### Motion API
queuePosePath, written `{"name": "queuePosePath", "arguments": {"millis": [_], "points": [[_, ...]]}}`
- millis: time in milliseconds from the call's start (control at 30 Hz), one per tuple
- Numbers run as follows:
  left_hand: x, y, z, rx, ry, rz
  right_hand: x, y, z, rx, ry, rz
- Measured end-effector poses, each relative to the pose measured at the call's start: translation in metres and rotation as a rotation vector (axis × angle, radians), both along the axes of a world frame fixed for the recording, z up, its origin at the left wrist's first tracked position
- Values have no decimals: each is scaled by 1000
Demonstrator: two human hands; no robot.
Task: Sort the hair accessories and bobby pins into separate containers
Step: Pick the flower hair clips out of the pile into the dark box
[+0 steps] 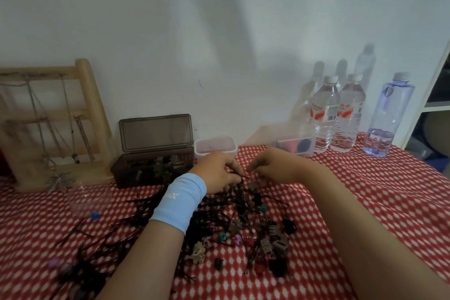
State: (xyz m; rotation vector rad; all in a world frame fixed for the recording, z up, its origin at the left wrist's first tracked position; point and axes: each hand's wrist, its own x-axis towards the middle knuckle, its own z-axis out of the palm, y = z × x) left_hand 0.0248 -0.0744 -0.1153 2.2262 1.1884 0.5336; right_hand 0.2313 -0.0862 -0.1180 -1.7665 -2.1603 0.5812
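Hands meet at the pile's far edge. Your left hand (216,173), in a blue wristband (180,200), curls its fingers and seems to pinch one bobby pin (244,177). Your right hand (270,168) curls facing it, and I cannot tell whether it holds anything. Loose bobby pins (141,202) and hair clips (270,243) lie mixed on the checked cloth (365,202), blurred at lower left. Three containers stand behind: dark box (151,168), clear tub (215,147), clear case (295,145). Three bottles (325,114) stand at the right.
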Motion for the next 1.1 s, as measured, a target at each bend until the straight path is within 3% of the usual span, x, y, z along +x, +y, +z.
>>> {"name": "queuePosePath", "arguments": {"millis": [133,333,533,700,833,1000,1100], "points": [[14,-7,3,75,74,-19,1,-3,-1,0,22,-4],[34,-6,6,65,324,-122,5,-4,-1,2,33,17],[9,1,16,71,144,-68,-9,2,9,78,16,9],[-61,22,35,222,29,217,-59,15,39,154,83,52],[-109,37,40,293,51,391,-118,37,53,217,58,117],[-146,48,29,251,94,431,-176,62,50,265,-125,174],[-157,49,26,213,110,382,-183,66,46,232,-132,167]]}}
